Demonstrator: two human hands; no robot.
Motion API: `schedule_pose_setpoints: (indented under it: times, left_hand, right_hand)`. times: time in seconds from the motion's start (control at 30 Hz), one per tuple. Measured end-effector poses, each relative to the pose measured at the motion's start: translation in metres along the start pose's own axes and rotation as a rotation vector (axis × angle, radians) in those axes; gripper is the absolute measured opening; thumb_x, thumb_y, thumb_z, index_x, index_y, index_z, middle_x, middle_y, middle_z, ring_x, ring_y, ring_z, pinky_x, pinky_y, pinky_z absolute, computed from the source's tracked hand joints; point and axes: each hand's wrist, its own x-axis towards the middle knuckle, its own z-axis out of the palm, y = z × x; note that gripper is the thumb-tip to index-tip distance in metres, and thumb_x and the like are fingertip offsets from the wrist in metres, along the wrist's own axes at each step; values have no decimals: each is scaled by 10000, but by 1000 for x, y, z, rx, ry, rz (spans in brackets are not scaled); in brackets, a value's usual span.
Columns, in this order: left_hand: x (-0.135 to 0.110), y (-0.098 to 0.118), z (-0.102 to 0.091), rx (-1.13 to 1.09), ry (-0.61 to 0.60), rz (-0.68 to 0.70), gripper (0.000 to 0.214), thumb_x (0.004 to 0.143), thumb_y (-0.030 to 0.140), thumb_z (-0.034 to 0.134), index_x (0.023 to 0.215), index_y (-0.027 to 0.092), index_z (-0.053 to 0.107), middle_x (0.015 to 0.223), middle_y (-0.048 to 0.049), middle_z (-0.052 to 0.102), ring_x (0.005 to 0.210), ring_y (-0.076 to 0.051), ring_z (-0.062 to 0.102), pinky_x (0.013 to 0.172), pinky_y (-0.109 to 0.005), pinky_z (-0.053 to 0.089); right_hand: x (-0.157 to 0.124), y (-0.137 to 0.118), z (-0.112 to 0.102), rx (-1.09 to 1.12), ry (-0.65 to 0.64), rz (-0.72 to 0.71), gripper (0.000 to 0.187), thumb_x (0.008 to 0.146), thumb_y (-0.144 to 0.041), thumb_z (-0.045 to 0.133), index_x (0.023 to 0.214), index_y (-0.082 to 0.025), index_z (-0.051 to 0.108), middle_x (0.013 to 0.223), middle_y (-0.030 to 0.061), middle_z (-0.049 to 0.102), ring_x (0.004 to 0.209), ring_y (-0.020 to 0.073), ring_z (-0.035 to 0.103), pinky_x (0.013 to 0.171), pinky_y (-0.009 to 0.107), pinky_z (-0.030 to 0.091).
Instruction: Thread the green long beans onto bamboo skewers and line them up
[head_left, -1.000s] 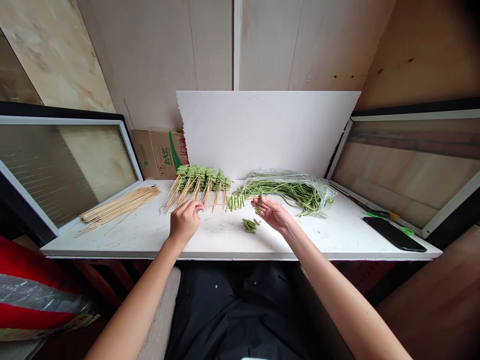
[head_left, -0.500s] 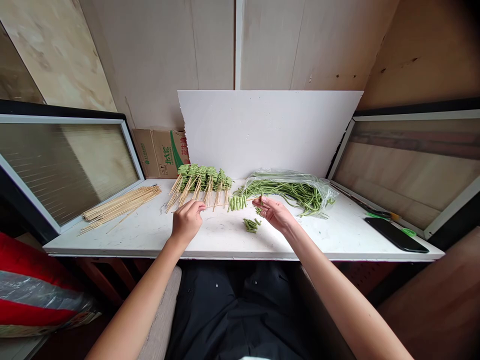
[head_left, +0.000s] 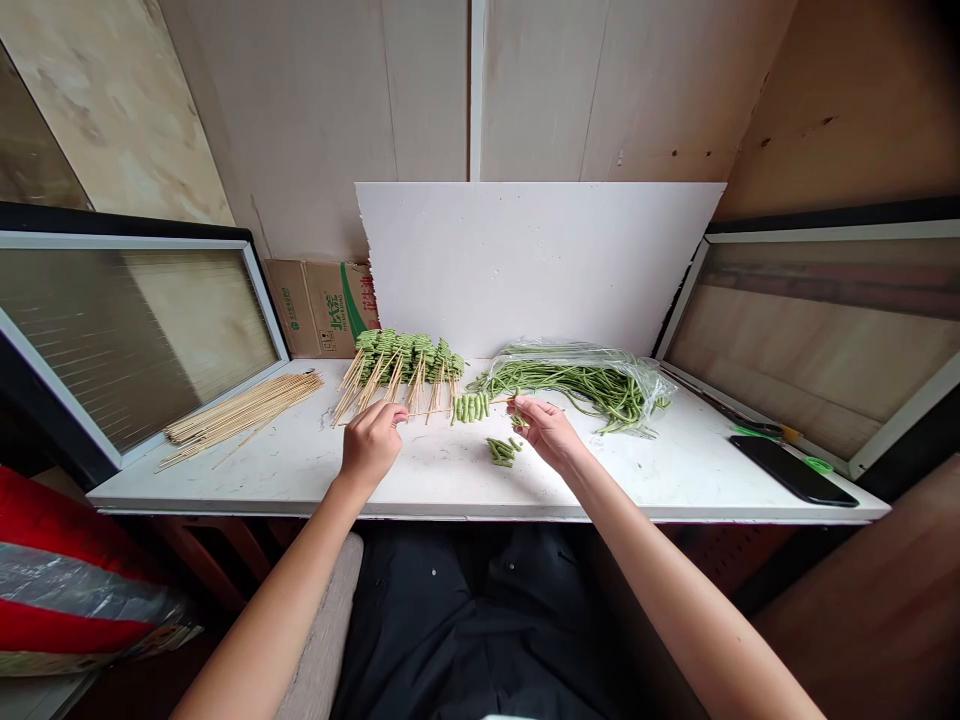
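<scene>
My left hand (head_left: 373, 440) is closed around one end of a thin wooden skewer (head_left: 429, 411), held level just over the table. Cut green bean pieces (head_left: 471, 408) are threaded side by side along its middle. At the skewer's other end my right hand (head_left: 549, 432) pinches a short bean piece (head_left: 517, 420), partly hidden by the fingers. A small heap of cut bean pieces (head_left: 502, 451) lies on the table below. Behind my left hand rests a pile of finished bean skewers (head_left: 409, 355), their bare sticks pointing toward me.
Loose wooden skewers (head_left: 240, 410) lie in a bundle at the left of the white table (head_left: 442, 490). Long green beans (head_left: 559, 380) spill from a clear plastic bag at the back right. A black phone (head_left: 791, 468) lies near the right edge. A cardboard box (head_left: 319, 305) stands behind.
Both hands and the threaded skewer have shifted slightly left. My right fingers have changed position at the skewer's right end. The piles on the table look the same.
</scene>
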Motion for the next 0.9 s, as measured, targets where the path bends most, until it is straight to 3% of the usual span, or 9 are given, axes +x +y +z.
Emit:
schedule_pose_setpoints:
  times: [0.37,0.7,0.9]
  left_hand:
    - [1,0,-1,-41,1,23,350,837,-83,488,895,196,690,835,-30,769,767,-199,746,690,-286,547]
    - [-1,1,1,-58,-30,4,378,812,-92,463,898,201,686,847,-31,776,782,-189,758,697,-276,562]
    - [2,9,-1,-92,-67,-14,352,864,-63,469,898,203,697,855,-40,779,787,-191,755,696,-283,562]
  right_hand:
    - [-6,0,10,-2,-5,-50,286,700,-473,971,777,-240,824,973,62,708,956,204,597,727,304,473]
    - [-10,-3,15,-58,-16,-69,345,677,-539,968,801,-249,829,1057,83,757,1048,246,639,724,334,497]
    - [-12,9,24,-113,19,-73,352,622,-527,995,731,-243,819,1007,83,770,927,243,658,713,374,526]
